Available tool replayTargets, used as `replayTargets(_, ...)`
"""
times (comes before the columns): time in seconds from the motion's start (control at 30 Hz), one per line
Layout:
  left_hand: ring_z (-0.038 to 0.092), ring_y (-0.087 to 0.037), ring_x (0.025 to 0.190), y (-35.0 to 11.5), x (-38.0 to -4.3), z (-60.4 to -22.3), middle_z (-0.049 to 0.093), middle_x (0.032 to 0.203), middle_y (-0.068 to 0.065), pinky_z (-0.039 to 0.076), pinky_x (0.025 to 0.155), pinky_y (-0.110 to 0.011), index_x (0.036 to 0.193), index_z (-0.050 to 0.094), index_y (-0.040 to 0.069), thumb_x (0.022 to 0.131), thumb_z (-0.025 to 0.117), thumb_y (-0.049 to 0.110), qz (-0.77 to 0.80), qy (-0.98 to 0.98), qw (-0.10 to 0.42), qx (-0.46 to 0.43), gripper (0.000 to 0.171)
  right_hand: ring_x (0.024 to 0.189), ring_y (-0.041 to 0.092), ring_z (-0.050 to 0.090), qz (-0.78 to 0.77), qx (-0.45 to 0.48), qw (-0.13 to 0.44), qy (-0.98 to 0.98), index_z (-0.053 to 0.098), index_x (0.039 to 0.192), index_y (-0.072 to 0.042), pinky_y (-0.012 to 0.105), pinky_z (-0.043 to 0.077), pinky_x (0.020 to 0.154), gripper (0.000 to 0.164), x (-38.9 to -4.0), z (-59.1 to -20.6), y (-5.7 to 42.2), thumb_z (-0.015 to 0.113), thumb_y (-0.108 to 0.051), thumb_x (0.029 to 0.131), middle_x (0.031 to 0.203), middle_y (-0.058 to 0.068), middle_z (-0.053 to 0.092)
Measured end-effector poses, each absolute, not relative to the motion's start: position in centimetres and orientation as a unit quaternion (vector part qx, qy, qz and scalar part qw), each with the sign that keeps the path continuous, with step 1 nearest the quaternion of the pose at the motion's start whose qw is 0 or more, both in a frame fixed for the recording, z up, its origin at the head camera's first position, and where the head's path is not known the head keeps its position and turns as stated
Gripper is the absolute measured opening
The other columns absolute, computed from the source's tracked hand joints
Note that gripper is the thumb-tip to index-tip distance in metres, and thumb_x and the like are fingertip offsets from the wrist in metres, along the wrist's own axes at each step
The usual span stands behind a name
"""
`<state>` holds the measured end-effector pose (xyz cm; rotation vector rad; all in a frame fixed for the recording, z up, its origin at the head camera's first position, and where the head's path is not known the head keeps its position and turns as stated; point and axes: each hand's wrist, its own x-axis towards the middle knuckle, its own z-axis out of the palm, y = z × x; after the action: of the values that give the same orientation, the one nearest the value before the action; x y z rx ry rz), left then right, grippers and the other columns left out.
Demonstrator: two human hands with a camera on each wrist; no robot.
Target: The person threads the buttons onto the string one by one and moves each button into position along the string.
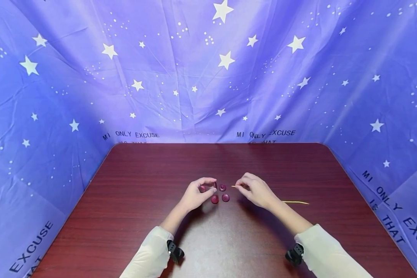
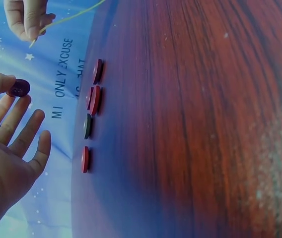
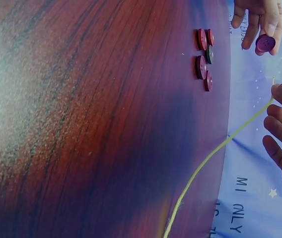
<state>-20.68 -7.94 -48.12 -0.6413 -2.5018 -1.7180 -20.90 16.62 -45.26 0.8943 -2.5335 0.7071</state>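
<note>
Between thumb and fingertip my left hand (image 1: 195, 195) pinches a dark purple-red button (image 3: 265, 43), held on edge above the table; small holes show in its face. My right hand (image 1: 258, 190) pinches a thin yellow cord (image 3: 195, 171) near one end, with a short tip sticking out toward the button. Cord tip and button are apart. The rest of the cord trails back under the right forearm. Several more buttons lie around and below the left hand: red ones (image 1: 225, 197) and, in the left wrist view, one that looks dark green (image 2: 87, 126).
The dark red wood-grain table (image 1: 142, 166) carries the loose buttons near its middle. Behind it and at both sides hangs a blue-purple cloth (image 1: 180, 77) with white stars and printed words. Each wrist wears a black strapped device (image 1: 175, 253) over a pale sleeve.
</note>
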Motion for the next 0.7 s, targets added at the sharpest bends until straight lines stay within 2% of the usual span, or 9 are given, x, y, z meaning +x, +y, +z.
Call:
replayTargets(0.1,0.067,-0.026,0.095,-7.7,-20.7,-48.1,0.069,0.108,-0.012,0.049,0.081,-0.049,0.113,0.063,0.002,0.084,0.067,0.011,-0.559,-0.801,0.021,-0.211,0.031,0.071,0.005,0.053,0.253,0.320,0.180,-0.895,0.069,0.083,-0.014,0.022,0.046,0.064,0.004,-20.9,-45.1,16.5,0.067,-0.016,0.085,0.078,-0.009,0.057)
replayTargets(0.17,0.067,-0.027,0.096,-7.6,-20.7,-48.1,0.069,0.109,-0.012,0.048,0.082,-0.051,0.114,0.063,0.001,0.084,0.067,0.010,-0.563,-0.799,0.017,-0.209,0.031,0.071,0.007,0.055,0.255,0.321,0.178,-0.895,0.069,0.083,-0.014,0.022,0.046,0.064,0.004,-20.8,-44.9,16.4,0.067,-0.016,0.085,0.078,-0.008,0.057)
replayTargets(0.4,0.065,-0.036,0.099,-7.2,-20.0,-46.5,0.064,0.114,-0.022,0.051,0.086,-0.045,0.118,0.059,-0.004,0.086,0.063,0.002,-0.593,-0.780,-0.026,-0.201,0.033,0.072,0.006,0.054,0.253,0.320,0.169,-0.897,0.069,0.083,-0.014,0.022,0.047,0.065,0.004,-20.9,-44.7,16.1,0.066,-0.015,0.085,0.078,-0.008,0.057)
replayTargets(0.5,0.065,-0.036,0.097,-7.0,-19.6,-45.6,0.064,0.114,-0.023,0.053,0.084,-0.040,0.118,0.058,-0.005,0.086,0.062,0.001,-0.591,-0.779,-0.032,-0.208,0.033,0.072,0.005,0.054,0.253,0.317,0.163,-0.900,0.069,0.084,-0.014,0.022,0.047,0.064,0.004,-20.8,-44.6,16.0,0.066,-0.015,0.086,0.078,-0.008,0.057)
replayTargets(0.7,0.064,-0.040,0.095,-7.0,-19.3,-45.4,0.064,0.114,-0.023,0.053,0.082,-0.042,0.118,0.058,-0.005,0.086,0.063,0.002,-0.582,-0.785,-0.033,-0.210,0.034,0.072,0.005,0.053,0.254,0.321,0.160,-0.898,0.069,0.083,-0.014,0.022,0.047,0.065,0.004,-20.8,-44.8,15.7,0.066,-0.015,0.086,0.078,-0.008,0.057)
